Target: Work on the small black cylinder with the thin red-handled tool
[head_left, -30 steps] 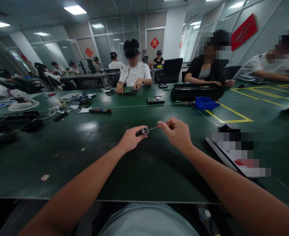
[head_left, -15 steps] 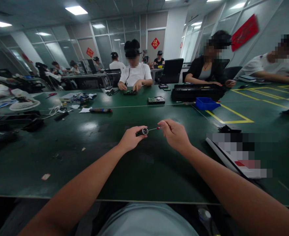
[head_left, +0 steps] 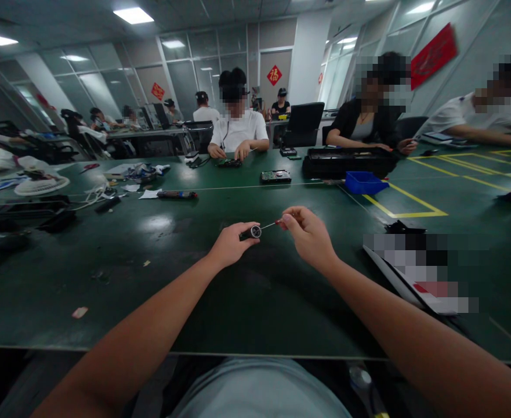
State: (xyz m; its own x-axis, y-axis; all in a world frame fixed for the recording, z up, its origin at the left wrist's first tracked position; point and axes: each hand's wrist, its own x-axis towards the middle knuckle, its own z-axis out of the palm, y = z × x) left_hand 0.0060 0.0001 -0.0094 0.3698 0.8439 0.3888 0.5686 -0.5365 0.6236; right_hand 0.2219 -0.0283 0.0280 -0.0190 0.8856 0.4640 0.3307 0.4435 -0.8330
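My left hand (head_left: 232, 244) is closed round a small dark cylinder (head_left: 245, 234), whose round, silver-rimmed end (head_left: 256, 232) faces right and toward me. Between thumb and fingers, my right hand (head_left: 311, 237) pinches a thin screwdriver (head_left: 276, 222) by its red handle. The metal shaft slants down to the left, and its tip is at the cylinder's round end. Whether the tip sits inside or only touches the rim cannot be told. Most of the screwdriver's handle is hidden by my fingers. Both hands are above the green table (head_left: 238, 313).
Across the table a person in a white shirt (head_left: 238, 130) handles a dark part. A circuit board (head_left: 275, 176), a blue bin (head_left: 365, 183) and a long black casing (head_left: 350, 162) lie ahead. A dark tool (head_left: 177, 195) is left; a partly blurred white item (head_left: 394, 278) is right.
My right hand has risen slightly, so the screwdriver slants more steeply down to the cylinder. My left hand and the cylinder stay almost where they were.
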